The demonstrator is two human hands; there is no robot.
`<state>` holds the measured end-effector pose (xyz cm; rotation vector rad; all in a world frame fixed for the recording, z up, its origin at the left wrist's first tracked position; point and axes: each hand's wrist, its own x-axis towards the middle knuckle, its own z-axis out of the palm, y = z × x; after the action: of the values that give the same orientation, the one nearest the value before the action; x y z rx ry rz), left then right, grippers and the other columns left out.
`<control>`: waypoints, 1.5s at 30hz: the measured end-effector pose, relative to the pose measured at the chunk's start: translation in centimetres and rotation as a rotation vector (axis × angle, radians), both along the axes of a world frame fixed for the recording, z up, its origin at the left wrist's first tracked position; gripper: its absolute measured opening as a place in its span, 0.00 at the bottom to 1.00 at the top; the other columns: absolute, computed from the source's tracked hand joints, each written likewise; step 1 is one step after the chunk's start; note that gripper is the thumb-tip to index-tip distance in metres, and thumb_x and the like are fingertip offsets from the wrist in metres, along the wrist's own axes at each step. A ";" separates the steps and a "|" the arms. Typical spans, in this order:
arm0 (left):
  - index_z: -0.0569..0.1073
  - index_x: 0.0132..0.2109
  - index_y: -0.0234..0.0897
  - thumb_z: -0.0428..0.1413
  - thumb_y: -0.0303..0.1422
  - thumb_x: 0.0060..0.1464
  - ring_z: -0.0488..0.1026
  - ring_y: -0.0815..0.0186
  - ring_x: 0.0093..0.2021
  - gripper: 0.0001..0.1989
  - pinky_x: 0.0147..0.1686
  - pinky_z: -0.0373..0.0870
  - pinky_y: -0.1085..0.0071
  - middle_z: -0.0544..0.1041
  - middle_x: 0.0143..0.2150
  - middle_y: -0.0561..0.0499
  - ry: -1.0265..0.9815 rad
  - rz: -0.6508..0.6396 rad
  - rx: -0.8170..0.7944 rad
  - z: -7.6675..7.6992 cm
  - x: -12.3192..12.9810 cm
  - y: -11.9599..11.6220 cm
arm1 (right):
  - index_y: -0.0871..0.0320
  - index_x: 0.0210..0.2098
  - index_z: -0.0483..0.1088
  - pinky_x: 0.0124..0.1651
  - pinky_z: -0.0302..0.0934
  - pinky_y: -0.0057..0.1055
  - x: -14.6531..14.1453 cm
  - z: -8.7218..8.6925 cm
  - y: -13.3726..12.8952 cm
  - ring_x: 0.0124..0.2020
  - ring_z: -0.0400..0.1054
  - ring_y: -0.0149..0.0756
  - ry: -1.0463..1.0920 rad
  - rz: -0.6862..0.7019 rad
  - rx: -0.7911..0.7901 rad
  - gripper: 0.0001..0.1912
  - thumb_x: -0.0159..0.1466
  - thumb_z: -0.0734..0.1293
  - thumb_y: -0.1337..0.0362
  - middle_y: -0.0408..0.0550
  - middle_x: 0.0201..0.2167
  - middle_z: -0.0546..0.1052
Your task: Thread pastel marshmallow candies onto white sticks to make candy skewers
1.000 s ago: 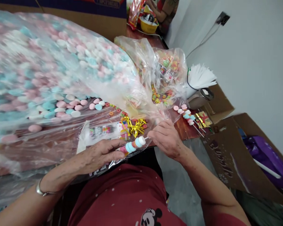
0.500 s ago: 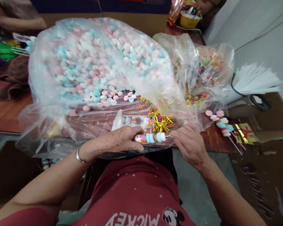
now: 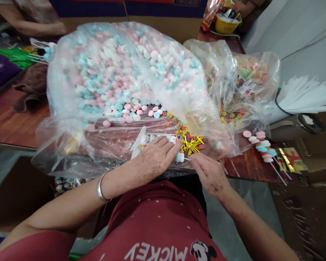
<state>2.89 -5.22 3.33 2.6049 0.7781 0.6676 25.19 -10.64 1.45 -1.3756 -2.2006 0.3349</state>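
Note:
My left hand (image 3: 155, 158) lies over a candy skewer (image 3: 179, 157), covering most of it; only its blue and white end discs show past my fingers. My right hand (image 3: 208, 173) pinches the thin white stick at that end. Both hands rest on clear plastic at the near table edge, beside a heap of gold twist ties (image 3: 190, 143) and a printed label (image 3: 155, 139). Behind them bulges a big clear bag of pink, blue and white round candies (image 3: 119, 72).
Finished skewers (image 3: 260, 145) lie on the wooden table (image 3: 8, 123) at right, by gold foil (image 3: 290, 159). A smaller bag of coloured ring candies (image 3: 239, 90), a bundle of white sticks (image 3: 304, 96) and a brown box (image 3: 309, 206) stand right. Another person's arm (image 3: 38, 23) is far left.
My left hand slid right along the skewer and now hides most of its candies. My right hand moved in closer. The view shifted slightly left.

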 end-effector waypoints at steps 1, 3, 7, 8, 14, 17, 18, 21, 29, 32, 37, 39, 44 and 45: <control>0.67 0.58 0.32 0.47 0.22 0.61 0.71 0.53 0.54 0.19 0.57 0.64 0.51 0.76 0.50 0.37 -0.031 0.007 0.057 0.4 0.1 -0.3 | 0.55 0.37 0.71 0.37 0.64 0.29 -0.2 -0.1 -0.1 0.33 0.73 0.33 0.051 -0.032 -0.016 0.13 0.70 0.56 0.67 0.45 0.32 0.79; 0.69 0.55 0.34 0.50 0.23 0.59 0.69 0.51 0.58 0.17 0.58 0.63 0.50 0.75 0.54 0.37 -0.130 -0.022 0.153 1.1 0.0 -1.4 | 0.55 0.37 0.72 0.37 0.65 0.28 -0.5 -0.3 -0.2 0.33 0.74 0.34 0.130 -0.096 -0.036 0.12 0.69 0.57 0.67 0.45 0.32 0.79; 0.74 0.41 0.37 0.58 0.24 0.54 0.75 0.61 0.38 0.08 0.40 0.71 0.64 0.79 0.35 0.47 -0.331 0.047 0.098 1.1 -1.2 -4.5 | 0.56 0.36 0.72 0.35 0.65 0.26 -1.1 -1.0 -0.4 0.31 0.74 0.33 0.247 -0.198 -0.043 0.11 0.69 0.59 0.65 0.45 0.31 0.79; 0.74 0.37 0.37 0.58 0.25 0.54 0.73 0.64 0.32 0.04 0.35 0.70 0.67 0.78 0.30 0.49 -0.372 0.152 -0.037 0.7 -1.6 -5.0 | 0.56 0.35 0.71 0.34 0.65 0.26 -1.2 -1.1 -0.4 0.31 0.74 0.33 0.271 -0.209 -0.040 0.10 0.69 0.59 0.64 0.45 0.30 0.78; 0.74 0.37 0.36 0.66 0.46 0.45 0.77 0.62 0.37 0.20 0.40 0.74 0.66 0.80 0.36 0.47 -1.208 0.716 -1.057 -2.1 -2.6 -3.2 | 0.56 0.38 0.72 0.35 0.66 0.28 -2.3 -1.9 -0.4 0.32 0.73 0.34 0.304 -0.222 0.013 0.11 0.69 0.58 0.65 0.46 0.31 0.78; 0.73 0.35 0.34 0.70 0.47 0.36 0.78 0.60 0.42 0.25 0.44 0.75 0.64 0.81 0.40 0.44 -1.534 0.678 -1.103 -1.8 -1.8 -0.8 | 0.56 0.41 0.71 0.37 0.66 0.30 -3.5 -2.5 -0.6 0.34 0.73 0.36 0.245 -0.165 0.067 0.11 0.69 0.57 0.67 0.48 0.33 0.78; 0.74 0.35 0.34 0.70 0.45 0.37 0.78 0.60 0.42 0.24 0.44 0.75 0.64 0.81 0.40 0.44 -1.580 0.681 -1.098 -1.5 -1.5 -0.1 | 0.56 0.42 0.71 0.38 0.65 0.31 -4.0 -2.6 -0.7 0.34 0.73 0.36 0.208 -0.129 0.085 0.12 0.69 0.56 0.68 0.49 0.33 0.78; 0.73 0.33 0.33 0.69 0.35 0.42 0.77 0.67 0.31 0.15 0.37 0.76 0.69 0.78 0.29 0.51 -1.629 0.730 -1.151 -0.9 -0.5 1.3 | 0.57 0.44 0.70 0.35 0.62 0.31 -5.0 -2.7 -1.1 0.31 0.71 0.35 0.020 -0.022 0.126 0.14 0.70 0.54 0.70 0.49 0.32 0.77; 0.69 0.30 0.33 0.66 0.28 0.46 0.67 0.76 0.19 0.11 0.21 0.66 0.79 0.70 0.22 0.58 -1.645 0.738 -1.242 -1.5 0.7 2.2 | 0.57 0.28 0.67 0.32 0.50 0.34 -5.5 -1.5 -1.4 0.22 0.61 0.33 -0.200 -0.035 0.206 0.15 0.69 0.57 0.72 0.43 0.20 0.70; 0.68 0.30 0.34 0.67 0.29 0.46 0.63 0.78 0.18 0.13 0.19 0.62 0.80 0.67 0.21 0.60 -1.662 0.618 -1.264 -1.4 1.2 2.0 | 0.56 0.28 0.67 0.32 0.51 0.33 -6.1 -1.7 -1.4 0.22 0.60 0.31 0.029 -0.065 0.049 0.14 0.69 0.57 0.69 0.42 0.19 0.70; 0.67 0.29 0.34 0.67 0.32 0.48 0.59 0.79 0.17 0.15 0.17 0.58 0.80 0.62 0.20 0.61 -1.673 0.496 -1.286 -0.7 1.6 2.1 | 0.56 0.32 0.66 0.20 0.44 0.27 -7.3 -1.6 -1.6 0.16 0.49 0.27 0.849 -0.107 -0.759 0.11 0.66 0.58 0.58 0.35 0.14 0.59; 0.67 0.29 0.34 0.68 0.34 0.48 0.59 0.79 0.18 0.15 0.18 0.58 0.80 0.62 0.20 0.61 -1.671 0.480 -1.294 -0.5 1.7 2.2 | 0.56 0.30 0.65 0.17 0.38 0.25 -7.8 -1.4 -1.6 0.14 0.43 0.24 1.157 -0.129 -0.992 0.11 0.63 0.62 0.56 0.32 0.13 0.54; 0.66 0.27 0.34 0.70 0.36 0.44 0.60 0.78 0.19 0.19 0.20 0.60 0.79 0.60 0.19 0.62 -1.690 0.498 -1.239 -0.8 2.7 1.8 | 0.56 0.30 0.65 0.18 0.41 0.25 -9.0 -2.0 -1.5 0.13 0.44 0.24 1.165 -0.180 -0.848 0.11 0.64 0.61 0.57 0.31 0.12 0.55; 0.65 0.26 0.34 0.70 0.36 0.44 0.61 0.78 0.19 0.20 0.21 0.61 0.79 0.61 0.19 0.62 -1.685 0.507 -1.227 -1.0 3.0 1.6 | 0.57 0.30 0.66 0.19 0.44 0.26 -9.0 -2.3 -1.5 0.14 0.47 0.25 1.008 -0.197 -0.673 0.10 0.64 0.60 0.59 0.33 0.13 0.57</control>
<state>5.85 -3.65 2.32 0.2991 0.7221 1.4415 16.14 -12.11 -0.88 -1.2711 -1.1272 1.4202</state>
